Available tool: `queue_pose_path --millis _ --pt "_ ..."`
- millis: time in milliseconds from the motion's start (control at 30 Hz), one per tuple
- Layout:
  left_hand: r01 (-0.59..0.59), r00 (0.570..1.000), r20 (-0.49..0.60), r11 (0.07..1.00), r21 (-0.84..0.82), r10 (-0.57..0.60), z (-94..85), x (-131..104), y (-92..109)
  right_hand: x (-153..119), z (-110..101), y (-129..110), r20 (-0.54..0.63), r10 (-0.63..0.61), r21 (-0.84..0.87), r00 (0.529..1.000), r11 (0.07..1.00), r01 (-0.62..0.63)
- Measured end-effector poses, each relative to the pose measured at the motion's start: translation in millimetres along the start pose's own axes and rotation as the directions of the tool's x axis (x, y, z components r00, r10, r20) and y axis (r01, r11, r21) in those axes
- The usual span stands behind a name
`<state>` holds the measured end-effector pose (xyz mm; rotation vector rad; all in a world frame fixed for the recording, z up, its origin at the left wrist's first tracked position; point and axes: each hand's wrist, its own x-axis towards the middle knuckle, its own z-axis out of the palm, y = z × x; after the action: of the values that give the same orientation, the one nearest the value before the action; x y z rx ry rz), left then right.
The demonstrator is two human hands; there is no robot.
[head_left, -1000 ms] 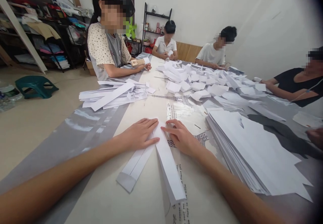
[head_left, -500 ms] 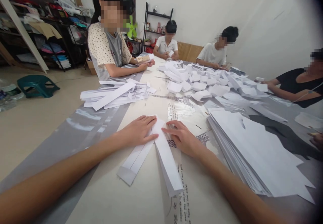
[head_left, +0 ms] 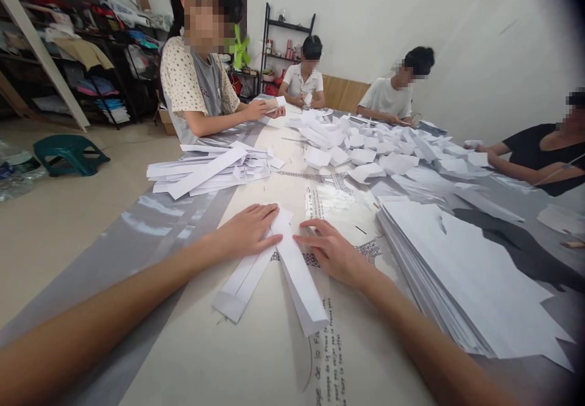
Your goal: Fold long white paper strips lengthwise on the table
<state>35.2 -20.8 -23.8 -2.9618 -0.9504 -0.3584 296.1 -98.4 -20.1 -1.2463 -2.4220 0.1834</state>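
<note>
Two folded white paper strips lie crossed near their far ends on the table, spreading apart toward me. The left paper strip [head_left: 241,284] shows a seam along its length and a folded near end. On top of it at the crossing is the right paper strip [head_left: 301,284]. My left hand [head_left: 250,230] lies with fingers stretched over the left strip's far part, its thumb at the crossing. My right hand [head_left: 333,249] is beside the right strip, fingers apart, with a fingertip at the strip's edge. Neither hand grips anything.
A pile of folded strips [head_left: 205,171] lies beyond my left hand. To my right is a thick stack of white sheets [head_left: 466,272]. Many folded paper pieces [head_left: 365,153] cover the far table. Several people sit around it; one holds a folded paper. A green stool [head_left: 70,153] stands on the floor.
Both strips have slid slightly away from me, and my left hand has shifted a little forward and left. The person at the left has moved a hand over the folded paper they hold.
</note>
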Motion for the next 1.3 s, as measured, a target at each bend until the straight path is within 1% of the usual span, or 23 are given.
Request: queue_pose_path --millis 367,633,700,833,867,967,1133,1200,1300 --pt "0.018 0.999 0.047 0.999 -0.033 -0.017 -3.7 1.5 -5.0 -1.3 -3.4 -3.0 0.008 -0.017 -0.005 1.000 1.000 0.017" --pt "0.026 0.998 0.050 0.999 -0.019 -0.025 -2.4 1.5 -9.6 -0.3 -4.7 -6.1 0.010 -0.027 0.014 1.000 1.000 0.027" --pt "0.007 0.999 0.031 1.000 -0.012 -0.007 -1.1 1.0 -8.1 -0.1 -4.7 -6.0 0.009 -0.034 0.019 0.999 0.999 0.034" --pt "-0.113 0.993 -0.026 0.993 -0.018 0.113 -0.5 -1.3 1.3 0.7 -4.6 -5.4 0.014 -0.037 0.027 0.999 0.999 0.037" --pt "-0.128 0.991 -0.030 0.991 -0.030 0.127 -0.6 -2.2 3.9 0.9 -4.4 -5.1 0.015 -0.037 0.029 0.999 0.999 0.037" --pt "-0.086 0.996 -0.004 0.993 -0.082 0.086 -1.1 -4.9 8.1 0.8 -3.9 -4.2 0.006 -0.052 0.038 0.999 0.998 0.052" --pt "0.013 0.996 0.085 0.988 -0.154 0.000 -3.8 -4.2 4.8 -0.3 -4.1 -4.0 0.007 -0.099 0.046 0.995 0.994 0.099" --pt "0.029 0.994 0.108 0.983 -0.180 -0.010 -5.1 -2.9 3.0 -0.3 -4.4 -4.2 0.008 -0.106 0.047 0.994 0.993 0.105" --pt "0.034 0.994 0.109 0.977 -0.212 -0.011 -6.9 -1.8 1.4 -0.1 -4.6 -4.1 0.002 -0.120 0.053 0.993 0.991 0.120"
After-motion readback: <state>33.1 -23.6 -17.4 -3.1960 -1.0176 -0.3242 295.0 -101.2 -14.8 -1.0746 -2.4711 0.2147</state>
